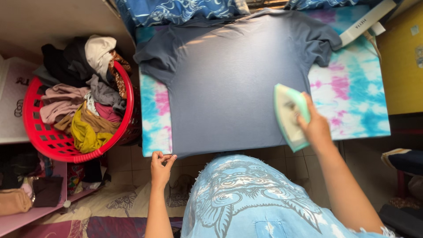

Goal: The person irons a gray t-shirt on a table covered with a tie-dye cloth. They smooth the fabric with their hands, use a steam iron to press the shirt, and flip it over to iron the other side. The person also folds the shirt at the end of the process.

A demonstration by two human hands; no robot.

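The pale green iron (pixel 290 116) is gripped by the right hand (pixel 316 128) at the grey T-shirt (pixel 229 83)'s right edge. The shirt's near left hem corner is pinched by the left hand (pixel 161 166). If the iron is rested too long, the cloth may be scorched.

Bright, even daylight from top; soft shadows, slight wide-angle edge distortion, sharp focus.

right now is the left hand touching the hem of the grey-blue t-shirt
Touching: the head view shows the left hand pinching the near corner of the grey-blue t-shirt.

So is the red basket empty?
No, the red basket is heaped with crumpled clothes in many colours, piled above its rim.
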